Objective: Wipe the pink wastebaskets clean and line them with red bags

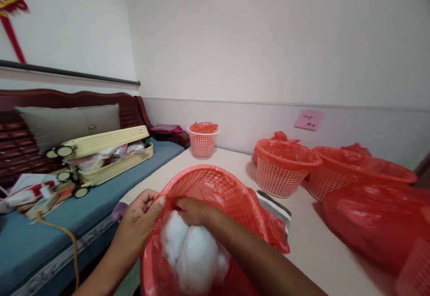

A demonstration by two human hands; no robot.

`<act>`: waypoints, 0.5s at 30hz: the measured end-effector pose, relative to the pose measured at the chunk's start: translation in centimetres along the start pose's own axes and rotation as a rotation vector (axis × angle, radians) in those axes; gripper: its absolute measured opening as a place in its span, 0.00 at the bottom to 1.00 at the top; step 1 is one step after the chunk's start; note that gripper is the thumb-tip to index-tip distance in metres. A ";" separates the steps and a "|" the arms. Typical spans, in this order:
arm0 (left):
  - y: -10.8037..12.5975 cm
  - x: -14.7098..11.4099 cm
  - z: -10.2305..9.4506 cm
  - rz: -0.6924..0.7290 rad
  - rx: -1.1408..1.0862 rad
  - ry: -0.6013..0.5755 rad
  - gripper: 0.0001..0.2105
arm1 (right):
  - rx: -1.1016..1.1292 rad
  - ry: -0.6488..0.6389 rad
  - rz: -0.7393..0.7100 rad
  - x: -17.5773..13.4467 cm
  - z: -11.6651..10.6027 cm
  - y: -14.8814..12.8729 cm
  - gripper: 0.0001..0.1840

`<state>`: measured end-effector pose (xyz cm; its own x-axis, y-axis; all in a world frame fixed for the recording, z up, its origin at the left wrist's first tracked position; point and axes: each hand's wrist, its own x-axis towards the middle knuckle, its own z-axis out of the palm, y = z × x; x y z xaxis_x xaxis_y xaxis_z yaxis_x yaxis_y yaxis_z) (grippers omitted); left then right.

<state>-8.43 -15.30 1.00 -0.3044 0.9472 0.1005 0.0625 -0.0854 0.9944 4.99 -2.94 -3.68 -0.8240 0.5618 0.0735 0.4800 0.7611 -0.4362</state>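
I clasp the left rim of the red basket [205, 168] with my left hand [143, 215], while my right hand [194, 211], curled though I cannot tell around what, reaches inside by the white fluffy bundle [198, 258] lying within.

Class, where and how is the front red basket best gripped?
Probably the red basket's rim, opposite sides, from outside, thumbs over the edge: its round mouth opens upward, and the left hand holds the rim's left side.
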 end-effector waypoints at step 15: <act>0.2 -0.1 -0.8 -0.013 0.002 0.030 0.20 | -0.135 0.120 0.475 -8.2 -2.6 0.1 0.17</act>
<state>-9.15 -15.61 1.20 -0.3335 0.9386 0.0886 0.0606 -0.0724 0.9955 12.60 -6.67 -1.98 -0.4689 0.8833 0.0010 0.8344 0.4433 -0.3275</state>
